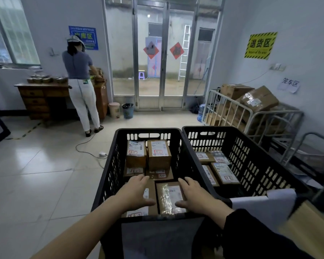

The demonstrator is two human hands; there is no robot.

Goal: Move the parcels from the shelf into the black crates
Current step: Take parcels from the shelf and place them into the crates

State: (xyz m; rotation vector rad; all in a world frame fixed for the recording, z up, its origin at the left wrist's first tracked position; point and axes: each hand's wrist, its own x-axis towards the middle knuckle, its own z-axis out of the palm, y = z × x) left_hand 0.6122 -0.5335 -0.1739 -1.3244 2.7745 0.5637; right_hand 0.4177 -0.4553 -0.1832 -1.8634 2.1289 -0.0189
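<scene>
Left hand (pixel 137 191): palm down, fingers straight, over a labelled parcel (pixel 150 207) at the near end of the left crate (pixel 108 171).
Right hand (pixel 190 195): palm down, fingers straight, at the right edge of a taped parcel (pixel 169 197); whether it touches cannot be told.
Left crate: black, slotted walls; two taller boxes (pixel 159 154) stand side by side at its far end.
Right crate (pixel 251 165): black, just beside the left one; flat parcels (pixel 223 172) lie in it.
Cage cart (pixel 254 116): metal bars, piled with cardboard boxes, by the right wall.
Other person (pixel 79 71): stands, back turned, at a wooden tabletop (pixel 39 85).
Glass doors (pixel 157 53): closed.
</scene>
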